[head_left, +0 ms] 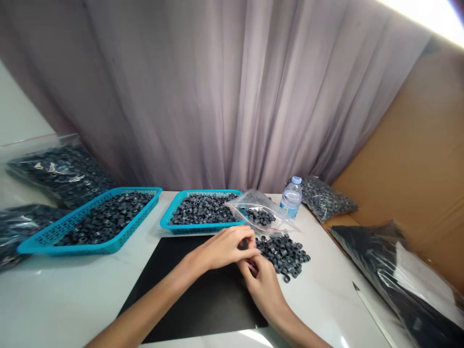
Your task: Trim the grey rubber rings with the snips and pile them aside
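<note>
My left hand (230, 247) and my right hand (264, 285) meet above the right part of a black mat (203, 304). Both have their fingers curled inward, touching or nearly touching each other. A small bit of something pinkish (253, 267) shows inside my right hand's grip; its kind is not clear. Whatever the left fingers pinch is hidden behind them. Just beyond and right of my hands lies a loose pile of small dark grey plastic rings (284, 253) on the white table (319, 299).
Two blue baskets (121, 245) (203, 229) hold many dark rings. An open zip bag (270, 217) of rings and a water bottle (291, 198) stand behind the pile. Filled bags (68, 169) (322, 195) (398, 275) lie at both sides. A slim pale blade-like tool (373, 314) lies right.
</note>
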A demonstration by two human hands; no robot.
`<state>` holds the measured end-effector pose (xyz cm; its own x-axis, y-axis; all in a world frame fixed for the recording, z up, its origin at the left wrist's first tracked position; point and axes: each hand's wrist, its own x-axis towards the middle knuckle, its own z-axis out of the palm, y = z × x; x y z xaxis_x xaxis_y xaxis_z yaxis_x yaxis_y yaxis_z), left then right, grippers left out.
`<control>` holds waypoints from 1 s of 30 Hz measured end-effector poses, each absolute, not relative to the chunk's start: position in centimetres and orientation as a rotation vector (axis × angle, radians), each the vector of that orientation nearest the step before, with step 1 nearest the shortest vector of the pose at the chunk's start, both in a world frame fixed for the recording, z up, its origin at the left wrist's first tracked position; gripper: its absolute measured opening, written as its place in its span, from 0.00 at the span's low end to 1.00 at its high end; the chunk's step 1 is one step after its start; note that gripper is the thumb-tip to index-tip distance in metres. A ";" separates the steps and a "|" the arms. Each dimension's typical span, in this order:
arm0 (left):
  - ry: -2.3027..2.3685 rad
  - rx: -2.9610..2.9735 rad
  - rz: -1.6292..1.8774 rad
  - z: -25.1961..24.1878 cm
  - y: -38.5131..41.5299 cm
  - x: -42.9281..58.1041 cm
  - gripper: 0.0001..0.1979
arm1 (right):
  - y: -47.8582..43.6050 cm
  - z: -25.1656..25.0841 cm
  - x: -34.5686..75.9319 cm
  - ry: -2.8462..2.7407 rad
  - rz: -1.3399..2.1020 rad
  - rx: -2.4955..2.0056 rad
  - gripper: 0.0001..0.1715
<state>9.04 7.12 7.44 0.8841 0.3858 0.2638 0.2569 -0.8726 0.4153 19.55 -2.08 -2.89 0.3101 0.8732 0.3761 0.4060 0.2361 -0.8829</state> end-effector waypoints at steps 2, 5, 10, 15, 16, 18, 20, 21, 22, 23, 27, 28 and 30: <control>0.345 2.713 0.386 8.4 7.5 10.5 0.10 | -2.0 -2.8 19.6 -1.287 0.500 -1.369 0.21; 0.281 2.787 0.362 9.2 8.1 12.4 0.12 | -2.0 -2.4 19.6 -1.312 0.501 -1.361 0.19; 0.290 2.941 0.386 9.2 9.4 13.2 0.25 | -2.3 -2.3 19.6 -1.337 0.456 -1.401 0.18; 0.353 3.448 0.403 9.2 11.0 14.0 0.42 | -2.4 -2.5 19.7 -1.369 0.438 -1.431 0.17; 0.379 3.507 0.420 9.2 11.5 14.3 0.43 | -2.4 -2.5 19.7 -1.373 0.440 -1.439 0.17; 0.434 3.573 0.468 9.6 12.5 15.1 0.46 | -2.4 -2.4 19.7 -1.382 0.445 -1.455 0.17; 0.466 3.610 0.520 10.2 13.5 15.9 0.47 | -2.4 -2.2 19.8 -1.391 0.446 -1.469 0.17; 0.485 3.619 0.558 10.6 14.1 16.4 0.47 | -2.4 -2.2 19.8 -1.394 0.446 -1.476 0.17; 0.498 3.626 0.587 11.0 14.6 16.8 0.48 | -2.4 -2.1 19.8 -1.397 0.446 -1.482 0.17; 0.529 3.628 0.620 11.5 15.1 17.3 0.48 | -2.4 -2.0 19.8 -1.399 0.445 -1.488 0.17; 0.571 3.686 0.560 13.0 17.9 19.5 0.48 | -2.2 -2.0 19.9 -1.403 0.458 -1.519 0.16; 0.604 3.687 0.550 13.2 18.8 20.1 0.48 | -2.2 -2.1 19.8 -1.402 0.463 -1.524 0.16; 0.657 3.669 0.583 13.8 20.6 21.2 0.44 | -2.2 -2.2 19.8 -1.399 0.466 -1.532 0.16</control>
<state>21.17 20.62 13.76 0.9020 0.2148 0.3745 0.3973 -0.7525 -0.5252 19.77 -2.16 -2.16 0.2651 0.9104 0.3176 0.5378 0.1338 -0.8324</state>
